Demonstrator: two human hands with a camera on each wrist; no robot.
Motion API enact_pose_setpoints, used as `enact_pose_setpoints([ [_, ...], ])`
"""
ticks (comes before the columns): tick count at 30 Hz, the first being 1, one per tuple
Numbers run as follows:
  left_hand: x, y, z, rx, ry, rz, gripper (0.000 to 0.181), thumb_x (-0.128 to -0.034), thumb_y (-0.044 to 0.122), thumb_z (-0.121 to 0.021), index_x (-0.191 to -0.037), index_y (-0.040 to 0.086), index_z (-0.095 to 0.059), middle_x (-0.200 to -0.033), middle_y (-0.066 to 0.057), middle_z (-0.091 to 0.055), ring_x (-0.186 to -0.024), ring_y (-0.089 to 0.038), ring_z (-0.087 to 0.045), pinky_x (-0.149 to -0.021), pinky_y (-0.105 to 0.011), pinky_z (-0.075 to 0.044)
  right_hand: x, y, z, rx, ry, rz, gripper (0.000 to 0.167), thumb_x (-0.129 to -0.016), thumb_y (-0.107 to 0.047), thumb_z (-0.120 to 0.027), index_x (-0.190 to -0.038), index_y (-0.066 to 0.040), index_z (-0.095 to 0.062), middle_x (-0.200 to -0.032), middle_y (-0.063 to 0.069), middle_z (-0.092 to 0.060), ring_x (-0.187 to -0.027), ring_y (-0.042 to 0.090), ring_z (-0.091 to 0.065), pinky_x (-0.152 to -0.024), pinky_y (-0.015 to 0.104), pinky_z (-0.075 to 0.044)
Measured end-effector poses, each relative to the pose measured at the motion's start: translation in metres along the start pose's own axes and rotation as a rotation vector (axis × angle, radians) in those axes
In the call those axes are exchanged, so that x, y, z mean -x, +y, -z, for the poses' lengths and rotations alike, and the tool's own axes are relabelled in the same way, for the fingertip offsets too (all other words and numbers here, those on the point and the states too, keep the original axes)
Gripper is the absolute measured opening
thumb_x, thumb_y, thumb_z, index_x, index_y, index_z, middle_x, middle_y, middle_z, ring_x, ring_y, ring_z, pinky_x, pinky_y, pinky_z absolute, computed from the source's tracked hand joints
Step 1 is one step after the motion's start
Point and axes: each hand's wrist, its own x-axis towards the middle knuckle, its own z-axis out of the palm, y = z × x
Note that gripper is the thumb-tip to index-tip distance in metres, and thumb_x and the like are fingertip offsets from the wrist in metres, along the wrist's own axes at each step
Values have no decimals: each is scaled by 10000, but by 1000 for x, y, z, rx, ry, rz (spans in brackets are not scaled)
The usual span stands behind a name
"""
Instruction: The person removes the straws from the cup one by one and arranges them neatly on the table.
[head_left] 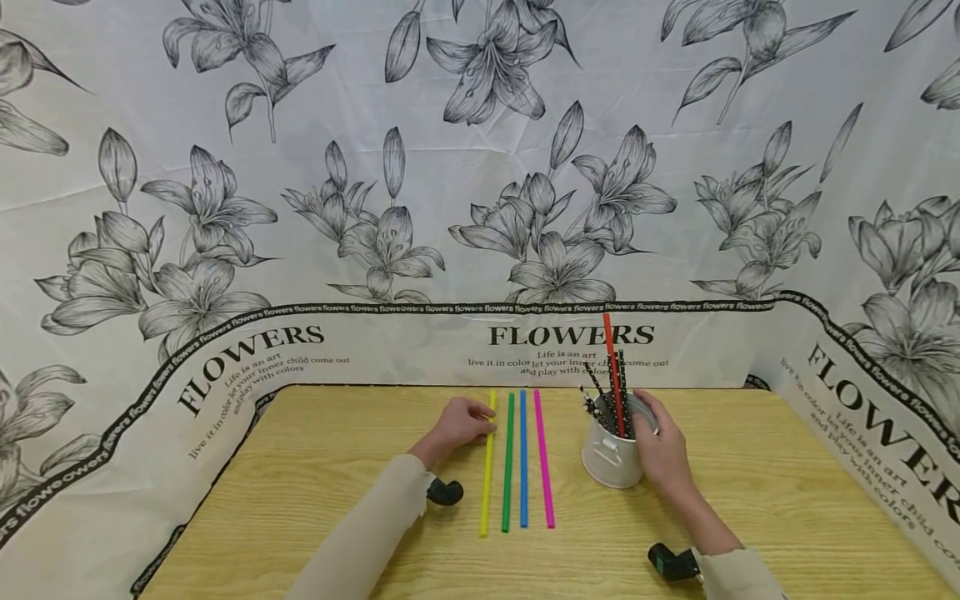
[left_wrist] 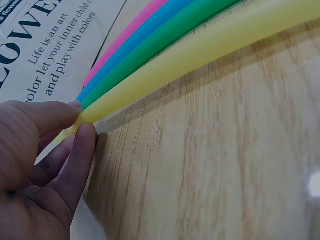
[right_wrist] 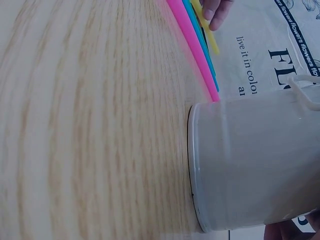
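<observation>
Four straws lie side by side on the table: yellow (head_left: 487, 475), green (head_left: 508, 467), blue (head_left: 523, 467) and pink (head_left: 545, 467). My left hand (head_left: 463, 423) pinches the yellow straw (left_wrist: 165, 70) near its far end between thumb and finger. To the right of the straws stands a white metal pot (head_left: 611, 458) with small handles, holding a red straw (head_left: 617, 375) and several black dotted straws (head_left: 624, 383). My right hand (head_left: 663, 450) grips the pot's right side; in the right wrist view only some fingertips show below the pot (right_wrist: 255, 160).
The wooden table (head_left: 337, 483) ends at the back against a white cloth (head_left: 405, 350) printed with flowers and lettering, which also rises at both sides. A black wrist device (head_left: 446, 492) sits at my left wrist, another (head_left: 672, 562) at my right.
</observation>
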Motion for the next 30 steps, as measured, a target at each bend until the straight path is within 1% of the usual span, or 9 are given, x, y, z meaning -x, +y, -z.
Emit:
enact_pose_setpoints([
  [6,1,7,-2,-87,24,-17,160,-829,24,-758,-982,-13,-730,-811,-56,-647,-649,-139,-625,-588,-279,-553,-1,0,-1,-2,-2,3,458,-1030,-195,-401,-1475,-87,-396,-1464,230,-399,-1339,442,-341,-1062,608,-276],
  [12,-1,7,-5,-155,52,-10,152,-810,17,-776,-956,2,-737,-806,-37,-640,-646,-124,-611,-592,-267,-548,-1,1,-1,0,5,-5,455,-1028,-192,-396,-1470,-85,-401,-1465,226,-400,-1338,437,-344,-1061,605,-281],
  [24,-8,2,-9,-146,71,29,113,-825,36,-756,-937,28,-741,-819,-36,-641,-654,-121,-619,-599,-258,-544,0,1,-2,-8,12,-2,451,-1027,-186,-391,-1464,-77,-409,-1461,227,-404,-1337,433,-348,-1061,600,-286],
  [30,-7,3,-10,-149,73,52,106,-826,35,-748,-931,41,-747,-850,-40,-643,-665,-130,-618,-605,-255,-539,0,0,-2,-7,9,-11,455,-1030,-193,-383,-1472,-91,-401,-1469,222,-395,-1346,428,-338,-1066,597,-282],
])
